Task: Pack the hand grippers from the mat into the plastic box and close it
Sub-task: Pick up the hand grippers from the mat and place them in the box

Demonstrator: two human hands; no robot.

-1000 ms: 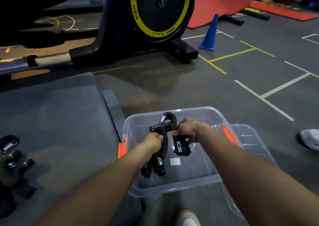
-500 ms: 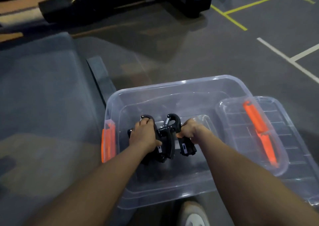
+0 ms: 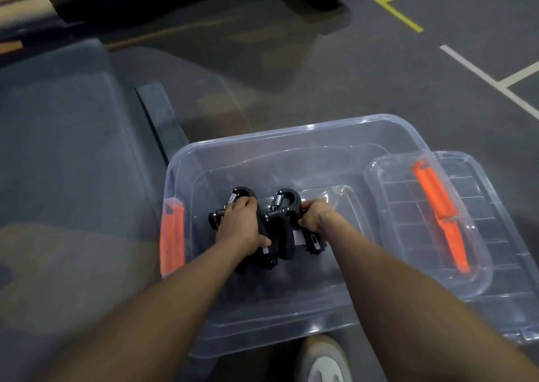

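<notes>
grey mat (image 3: 64,154) at left | clear plastic box (image 3: 291,136) on floor, orange latch (image 3: 172,238) on its left side | left hand (image 3: 240,230) grips black hand gripper (image 3: 243,196) inside box | right hand (image 3: 316,216) grips second gripper (image 3: 284,224) just beside | clear lid (image 3: 501,235) under box's right edge

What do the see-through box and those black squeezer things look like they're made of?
The box looks like clear, glossy plastic: the floor shows through its walls and the rim glints. The hand grippers seem to be matte black plastic, perhaps rubber-coated, each with a shiny coiled spring that is probably steel.
</notes>
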